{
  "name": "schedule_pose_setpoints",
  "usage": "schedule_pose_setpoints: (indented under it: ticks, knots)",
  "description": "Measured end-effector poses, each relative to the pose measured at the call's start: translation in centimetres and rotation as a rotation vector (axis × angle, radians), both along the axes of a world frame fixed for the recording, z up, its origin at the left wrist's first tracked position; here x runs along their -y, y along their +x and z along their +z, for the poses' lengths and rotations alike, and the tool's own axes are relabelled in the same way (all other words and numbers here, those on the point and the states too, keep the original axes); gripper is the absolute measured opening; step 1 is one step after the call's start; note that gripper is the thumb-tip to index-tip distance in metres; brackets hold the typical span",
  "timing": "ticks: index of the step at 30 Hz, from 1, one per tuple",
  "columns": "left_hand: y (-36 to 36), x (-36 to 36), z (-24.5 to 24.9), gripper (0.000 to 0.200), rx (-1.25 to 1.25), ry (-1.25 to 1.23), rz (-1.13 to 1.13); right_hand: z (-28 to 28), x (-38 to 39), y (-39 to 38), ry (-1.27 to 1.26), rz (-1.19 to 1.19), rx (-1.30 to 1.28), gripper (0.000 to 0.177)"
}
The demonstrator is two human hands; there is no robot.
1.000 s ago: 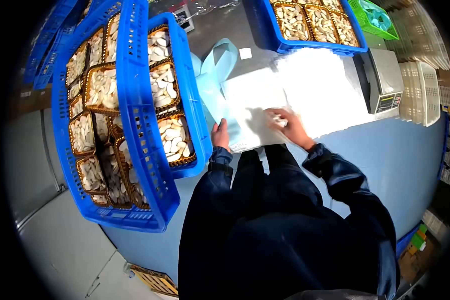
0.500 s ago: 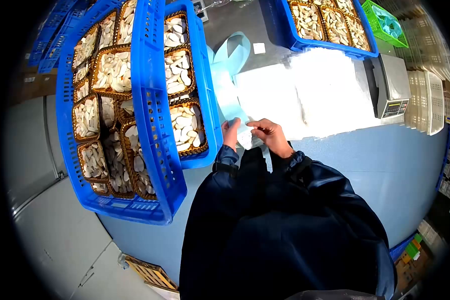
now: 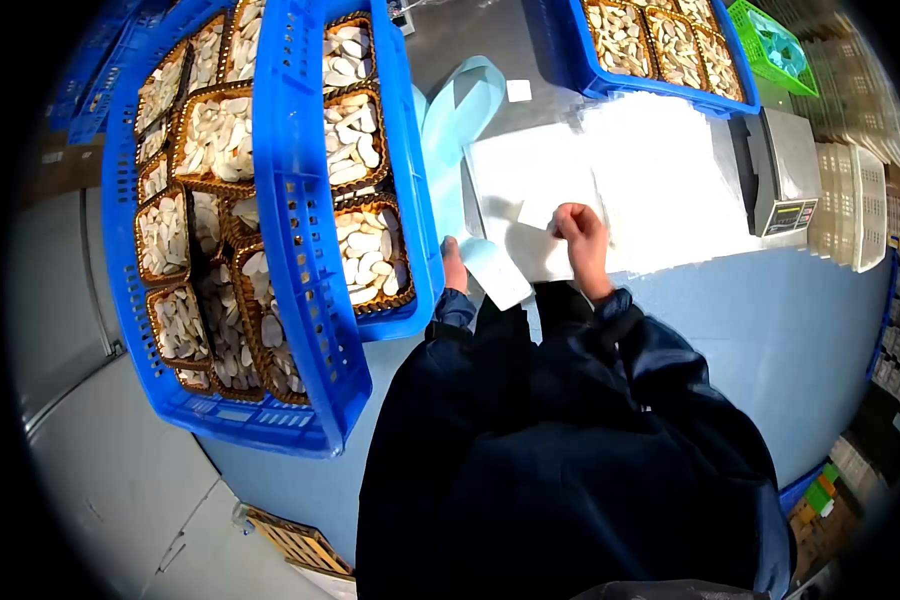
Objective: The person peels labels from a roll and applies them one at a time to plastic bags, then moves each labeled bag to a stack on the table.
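Observation:
A long light-blue strip of label backing loops across the table and comes down to my left hand. That hand is closed on the strip near its end, where a white label lies on the blue backing. To the right, my right hand is closed in a pinch at the corner of a small white label. This label is over a stack of white sheets, and a shadow falls on the sheets below it.
At left, stacked blue crates hold brown baskets of sliced pale pieces. Another such crate stands at the back right. A scale, a green basket and white crates are on the right.
My right hand has moved right, away from my left hand, with a white label in its fingers. The strip end at my left hand now lies tilted down toward me.

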State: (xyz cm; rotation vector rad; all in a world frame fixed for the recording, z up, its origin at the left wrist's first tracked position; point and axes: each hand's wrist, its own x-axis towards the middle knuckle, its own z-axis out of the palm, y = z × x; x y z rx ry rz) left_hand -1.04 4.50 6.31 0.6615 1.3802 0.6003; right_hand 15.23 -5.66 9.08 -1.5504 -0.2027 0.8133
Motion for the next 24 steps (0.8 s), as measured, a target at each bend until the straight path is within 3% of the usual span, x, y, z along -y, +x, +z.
schedule_pose_setpoints:
  ticks: [2,5,8,12,15,24]
  knots:
    - [0.5,-0.1,-1.6,0.027,-0.177,0.166,-0.207,-1.4,-0.4,2.2,-0.148,0.130,0.130,0.008]
    - [1.8,1.0,-3.8,0.024,0.165,0.117,-0.123,-2.6,-1.4,2.8,-0.240,0.190,0.280,0.012]
    - [3.0,1.7,-4.1,0.026,0.038,0.117,-0.089,-3.3,-2.0,3.1,-0.280,0.231,0.332,0.015]
    - [2.2,1.6,-6.4,0.030,0.083,0.077,-0.120,-4.1,-2.2,3.1,-0.247,0.257,0.374,0.014]
    - [2.7,1.5,-5.1,0.030,0.046,0.044,-0.117,-3.9,-2.2,3.2,-0.270,0.267,0.420,0.014]
    - [2.9,1.4,-5.2,0.030,-0.095,0.015,-0.161,-2.6,-2.8,1.2,-0.522,0.314,0.813,0.022]
